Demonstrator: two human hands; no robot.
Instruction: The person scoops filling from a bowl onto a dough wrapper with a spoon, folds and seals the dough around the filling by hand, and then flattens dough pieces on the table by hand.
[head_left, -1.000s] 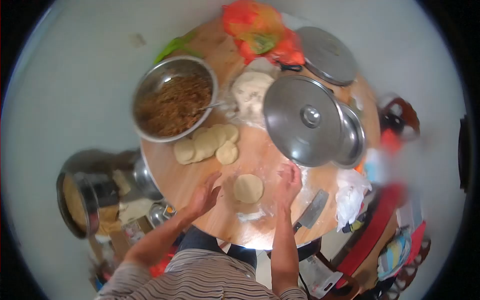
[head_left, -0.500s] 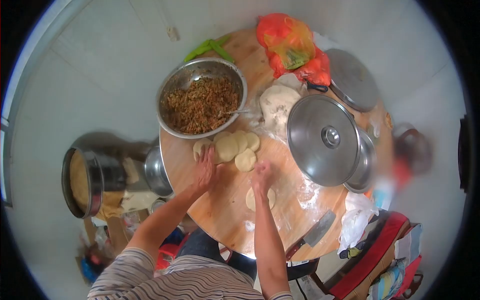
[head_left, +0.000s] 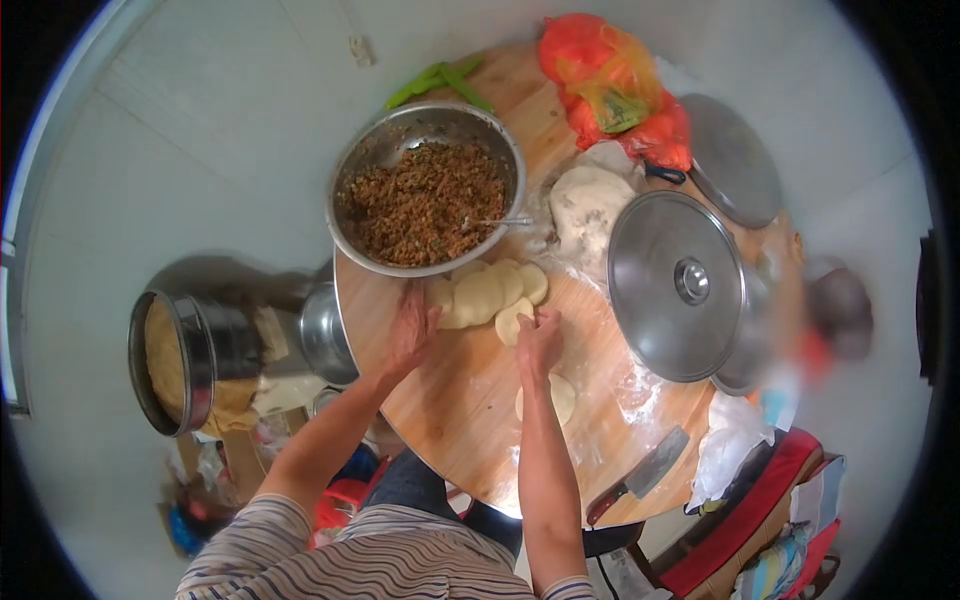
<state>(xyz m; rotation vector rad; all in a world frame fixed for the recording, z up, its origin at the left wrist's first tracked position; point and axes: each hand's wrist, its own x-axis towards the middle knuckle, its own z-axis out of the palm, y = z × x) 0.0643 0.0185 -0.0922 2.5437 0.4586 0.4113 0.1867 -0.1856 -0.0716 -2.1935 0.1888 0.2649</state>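
Several overlapping flat dough rounds [head_left: 478, 298] lie below the steel bowl of brown minced filling [head_left: 425, 205]. My left hand [head_left: 410, 325] is at the left end of these rounds, its fingers apart. The fingers of my right hand [head_left: 540, 335] pinch the edge of the nearest dough round [head_left: 512, 321]. Another dough round [head_left: 560, 398] lies on the wooden table [head_left: 450, 400], partly hidden by my right forearm. A spoon [head_left: 505, 221] rests in the bowl.
A large dough lump [head_left: 590, 205] sits behind a steel lid [head_left: 675, 285]. At the right front lies a cleaver [head_left: 655, 463] beside a white plastic bag [head_left: 728, 445]. Red bags [head_left: 610, 85] and green peppers [head_left: 440, 82] are at the back. A blurred person [head_left: 815, 320] is at right.
My left hand has come to the group of rounds from lower on the table. My right hand has moved from beside the single round to the group and now grips one. The view has shifted.
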